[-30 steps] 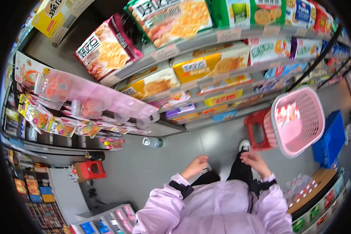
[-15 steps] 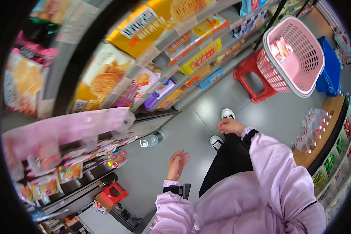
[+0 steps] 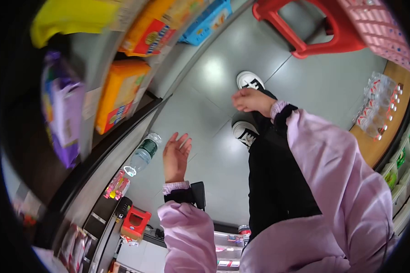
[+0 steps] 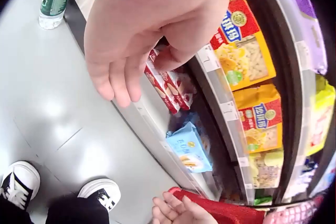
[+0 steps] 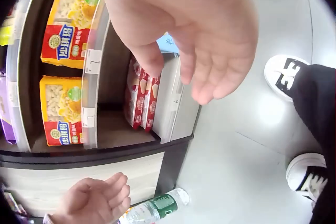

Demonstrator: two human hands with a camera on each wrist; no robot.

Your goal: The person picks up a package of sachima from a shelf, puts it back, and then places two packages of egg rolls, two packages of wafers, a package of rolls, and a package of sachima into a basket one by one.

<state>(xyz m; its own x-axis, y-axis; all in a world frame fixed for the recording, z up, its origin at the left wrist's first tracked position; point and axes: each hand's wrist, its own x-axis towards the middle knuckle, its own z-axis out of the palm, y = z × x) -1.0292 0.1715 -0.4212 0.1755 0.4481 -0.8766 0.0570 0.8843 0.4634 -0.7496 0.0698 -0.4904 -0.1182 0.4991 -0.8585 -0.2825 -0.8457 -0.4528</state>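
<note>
My left hand (image 3: 176,157) is held above the floor with fingers loosely spread and nothing in it. Nearest to it, a clear water bottle (image 3: 143,152) with a green label lies on the floor beside the shelf unit's end. My right hand (image 3: 253,101) hangs over the shoes, its fingers loosely bent and holding nothing. In the right wrist view, red packs (image 5: 142,98) sit on the bottom shelf behind this hand, with yellow snack bags (image 5: 63,108) one shelf up. A light blue pack (image 4: 189,148) lies on the bottom shelf in the left wrist view.
At the top right, a red stool (image 3: 300,48) stands under a pink basket (image 3: 382,32). A wrapped pack of bottles (image 3: 378,104) rests on a wooden ledge (image 3: 373,150) at right. Another red stool (image 3: 135,220) is at lower left. My shoes (image 3: 246,132) are on the grey tiles.
The head view has swung down and closer to the lower shelves, so the basket slides to the top right. Both hands stay without anything in them; the bottle appears nearer the left hand.
</note>
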